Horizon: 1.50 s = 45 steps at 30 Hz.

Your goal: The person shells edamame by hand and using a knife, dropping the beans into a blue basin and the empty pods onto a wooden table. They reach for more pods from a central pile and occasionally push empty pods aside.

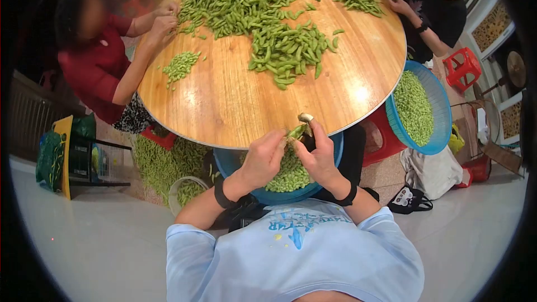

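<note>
Over the near edge of the round table, my left hand (pixel 260 159) pinches a green soybean pod (pixel 296 132) between thumb and fingers. My right hand (pixel 318 158) closes on the same pod from the other side. A whitish cover (pixel 305 117) sits on a fingertip of my right hand. Directly below both hands stands a blue basin (pixel 222 163) in my lap area, holding shelled green beans (pixel 290 174). My hands hide part of the basin and its beans.
The wooden table (pixel 218 103) bears heaps of pods (pixel 291 50) and a small pile of shelled beans (pixel 180 67). Co-workers sit left and right. A blue basket (pixel 446 113) of beans and a red stool (pixel 463 70) stand right; pods (pixel 168 162) and a bucket (pixel 173 200) lie left.
</note>
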{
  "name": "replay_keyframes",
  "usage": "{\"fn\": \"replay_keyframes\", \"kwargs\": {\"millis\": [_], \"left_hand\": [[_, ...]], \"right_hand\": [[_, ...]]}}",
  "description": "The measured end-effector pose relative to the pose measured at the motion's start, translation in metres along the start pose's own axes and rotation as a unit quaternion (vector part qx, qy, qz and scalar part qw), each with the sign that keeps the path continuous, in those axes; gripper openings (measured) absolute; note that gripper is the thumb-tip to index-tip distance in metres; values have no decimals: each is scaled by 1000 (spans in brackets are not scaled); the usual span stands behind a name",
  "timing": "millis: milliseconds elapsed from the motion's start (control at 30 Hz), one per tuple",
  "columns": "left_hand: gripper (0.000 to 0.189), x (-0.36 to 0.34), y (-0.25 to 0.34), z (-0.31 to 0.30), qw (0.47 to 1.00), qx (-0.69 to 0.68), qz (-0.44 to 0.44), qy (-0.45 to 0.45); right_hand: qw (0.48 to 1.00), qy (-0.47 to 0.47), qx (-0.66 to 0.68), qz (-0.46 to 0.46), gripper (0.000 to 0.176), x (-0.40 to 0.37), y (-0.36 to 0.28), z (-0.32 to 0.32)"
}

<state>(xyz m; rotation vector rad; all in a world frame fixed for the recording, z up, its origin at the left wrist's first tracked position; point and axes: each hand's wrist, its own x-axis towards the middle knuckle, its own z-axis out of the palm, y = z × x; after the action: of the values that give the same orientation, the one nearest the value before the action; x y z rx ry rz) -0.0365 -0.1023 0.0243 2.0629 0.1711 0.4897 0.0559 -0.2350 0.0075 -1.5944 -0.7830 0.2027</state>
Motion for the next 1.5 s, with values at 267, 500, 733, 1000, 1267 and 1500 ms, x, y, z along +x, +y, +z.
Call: {"fn": "replay_keyframes", "kwargs": {"millis": [267, 500, 733, 1000, 1267, 1500], "left_hand": [[11, -5, -1, -1, 996, 64, 51, -19], [10, -19, -7, 3, 992, 86, 89, -15], [13, -24, -15, 2, 995, -50, -83, -35], [14, -24, -7, 16, 994, -68, -80, -28], [30, -35, -31, 26, 997, -8, 1, -78], [34, -51, -2, -9, 993, -99, -23, -60]], "right_hand": [[989, -38, -112, -91, 39, 4, 6, 1], [991, -55, -95, -80, 24, 5, 13, -2], [997, -68, -40, -1, 17, 0, 8, -5], [960, -107, -145, -213, 29, -12, -8, -5], [957, -150, -185, -169, 28, -20, 1, -18], [990, -122, -50, -50, 19, -29, 2, -7]]}}
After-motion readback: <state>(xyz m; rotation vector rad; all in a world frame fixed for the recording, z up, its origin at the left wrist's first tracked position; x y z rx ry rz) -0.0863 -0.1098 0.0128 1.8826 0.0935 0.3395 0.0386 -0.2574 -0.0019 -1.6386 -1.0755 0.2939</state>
